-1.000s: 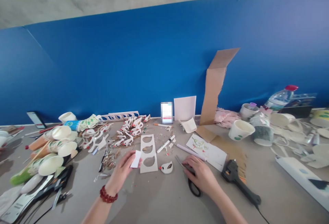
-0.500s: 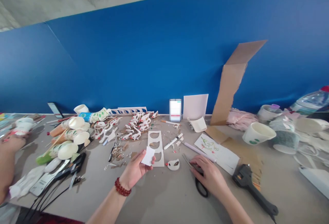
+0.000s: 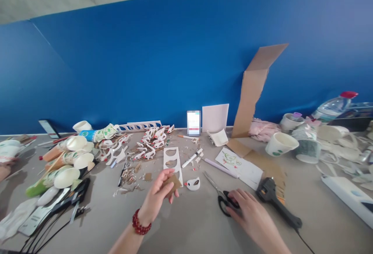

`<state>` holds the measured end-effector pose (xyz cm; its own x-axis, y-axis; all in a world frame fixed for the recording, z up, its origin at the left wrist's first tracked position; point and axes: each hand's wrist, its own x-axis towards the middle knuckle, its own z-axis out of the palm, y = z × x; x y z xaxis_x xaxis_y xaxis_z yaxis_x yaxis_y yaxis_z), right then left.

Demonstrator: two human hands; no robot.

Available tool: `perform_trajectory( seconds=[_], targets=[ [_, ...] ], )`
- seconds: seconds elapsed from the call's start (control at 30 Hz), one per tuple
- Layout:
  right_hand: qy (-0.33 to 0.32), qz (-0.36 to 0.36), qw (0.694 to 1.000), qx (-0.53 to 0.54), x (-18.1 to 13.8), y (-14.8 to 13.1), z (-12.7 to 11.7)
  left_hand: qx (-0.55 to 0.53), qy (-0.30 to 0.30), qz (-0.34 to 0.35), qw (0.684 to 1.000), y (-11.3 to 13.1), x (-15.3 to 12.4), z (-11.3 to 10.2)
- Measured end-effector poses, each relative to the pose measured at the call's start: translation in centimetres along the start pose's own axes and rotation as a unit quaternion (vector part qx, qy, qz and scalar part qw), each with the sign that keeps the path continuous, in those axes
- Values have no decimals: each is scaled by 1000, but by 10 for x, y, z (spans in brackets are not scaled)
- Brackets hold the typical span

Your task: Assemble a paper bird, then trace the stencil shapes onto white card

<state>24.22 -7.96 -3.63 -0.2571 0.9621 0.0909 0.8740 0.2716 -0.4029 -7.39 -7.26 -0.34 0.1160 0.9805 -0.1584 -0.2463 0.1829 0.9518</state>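
Note:
My left hand, with a red bead bracelet on the wrist, pinches a small card piece whose brown side faces me. It hovers just in front of a white card strip with half-round cut-outs and a small white bird cut-out. My right hand lies on the table with its fingers curled around the black handles of the scissors, whose blades point away to the left.
A black glue gun lies right of the scissors. Paper cups, cut-out birds, scraps, markers and cables crowd the left. Cups, a water bottle, a power strip sit right. Folded cardboard leans on the blue wall.
The card piece in my left hand has turned from its white side to its brown side. My right hand slid back towards me along the scissors. The camera swung.

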Motion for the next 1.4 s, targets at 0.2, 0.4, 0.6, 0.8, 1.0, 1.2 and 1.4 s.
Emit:
perform_trajectory(
  seconds=[0.2,0.4,0.6,0.8,1.0,1.2,1.4],
  targets=[
    [-63,116,991,-7,5,-2,-4,-22,-64,21,997,8,-3,16],
    [-54,129,985,99,5,15,-11,-38,-73,23,996,16,-2,23],
    [-57,126,985,104,-2,29,0,111,-7,30,993,5,-1,1],
    [-50,94,989,100,2,33,3,394,135,96,904,-11,-9,-54],
    [-56,88,990,92,9,31,0,543,184,150,805,-8,2,-97],
    [-54,93,985,136,7,34,1,657,147,90,733,-5,24,-112],
    [-32,125,950,283,1,35,11,660,138,75,734,-8,28,-114]
  ],
)
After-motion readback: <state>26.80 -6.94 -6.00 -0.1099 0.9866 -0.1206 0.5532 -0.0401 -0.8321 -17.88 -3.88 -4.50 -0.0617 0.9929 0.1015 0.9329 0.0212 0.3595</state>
